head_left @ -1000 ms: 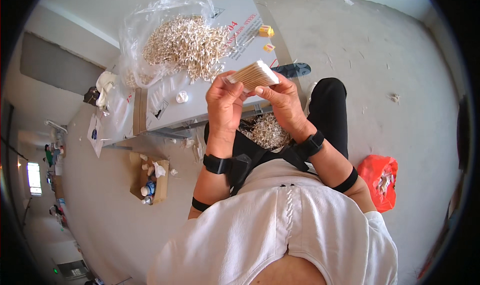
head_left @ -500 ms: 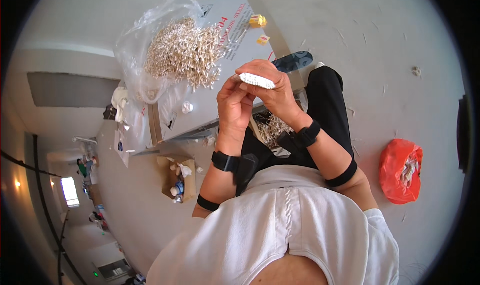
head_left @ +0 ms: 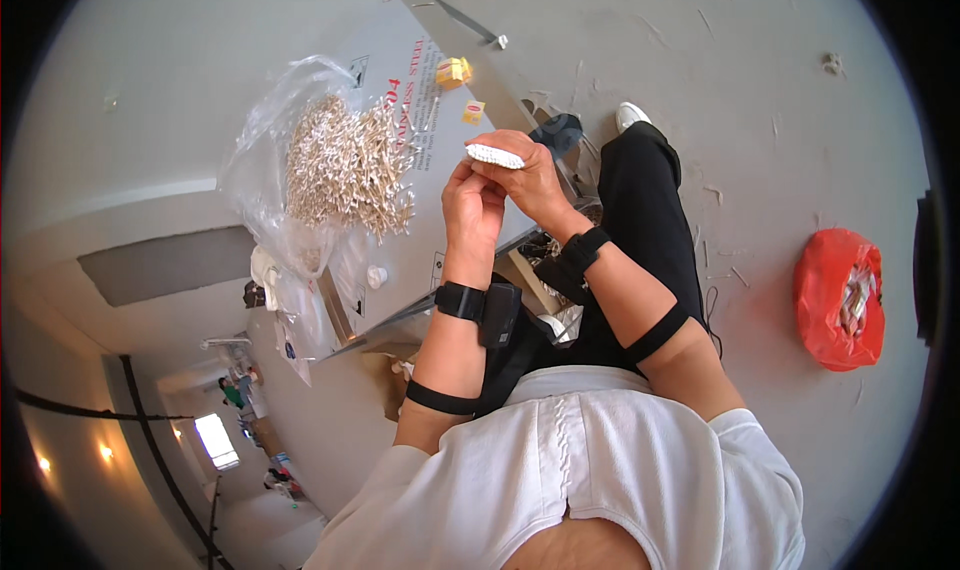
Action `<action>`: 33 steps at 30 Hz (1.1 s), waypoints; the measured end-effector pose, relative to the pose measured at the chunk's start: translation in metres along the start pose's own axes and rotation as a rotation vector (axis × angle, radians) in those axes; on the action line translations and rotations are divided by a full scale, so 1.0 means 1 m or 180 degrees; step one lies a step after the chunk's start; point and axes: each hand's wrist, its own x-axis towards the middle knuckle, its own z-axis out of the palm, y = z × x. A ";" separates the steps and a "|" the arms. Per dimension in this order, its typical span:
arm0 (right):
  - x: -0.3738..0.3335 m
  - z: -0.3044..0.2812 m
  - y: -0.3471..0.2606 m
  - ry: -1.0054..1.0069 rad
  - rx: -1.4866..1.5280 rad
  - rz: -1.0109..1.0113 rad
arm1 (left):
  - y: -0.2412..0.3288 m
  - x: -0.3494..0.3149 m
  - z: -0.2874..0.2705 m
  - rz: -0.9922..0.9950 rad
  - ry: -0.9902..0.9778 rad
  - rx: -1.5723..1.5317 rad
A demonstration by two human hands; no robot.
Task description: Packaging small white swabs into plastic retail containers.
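Observation:
A tight bundle of cotton swabs (head_left: 495,156) is gripped in front of me, its white tips packed into a flattened oval that faces up. My right hand (head_left: 541,185) wraps round it from the right. From the left, my left hand (head_left: 474,210) closes its fingers against the bundle just below the tips; the sticks are hidden by both hands. Left of my hands, a large loose pile of cotton swabs (head_left: 345,165) spills from a clear plastic bag (head_left: 252,160) on the grey tabletop (head_left: 428,195).
Two small yellow boxes (head_left: 453,72) lie on the tabletop beyond my hands, and a small white round thing (head_left: 376,276) near its close edge. On the floor at right sits a red plastic bag (head_left: 812,305) with contents. Stray swabs litter the floor. A cardboard box (head_left: 382,382) stands below the table.
The view has swung, so the table and red bag sit differently in it. My hands stay together on the bundle, whose tips face up a little more squarely.

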 end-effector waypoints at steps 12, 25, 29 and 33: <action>0.010 -0.017 0.018 0.0411 0.0485 0.0277 | -0.021 0.029 0.024 -0.0085 0.0401 0.0013; 0.005 -0.031 0.021 0.0397 0.0175 0.0353 | -0.031 0.028 0.027 -0.0063 0.0571 0.0180; 0.007 -0.030 0.022 0.0499 0.0171 0.0222 | -0.030 0.027 0.023 0.0060 0.0610 0.0446; 0.005 -0.031 0.030 0.0571 0.0289 0.0265 | -0.028 0.021 0.031 0.0065 0.0654 0.0774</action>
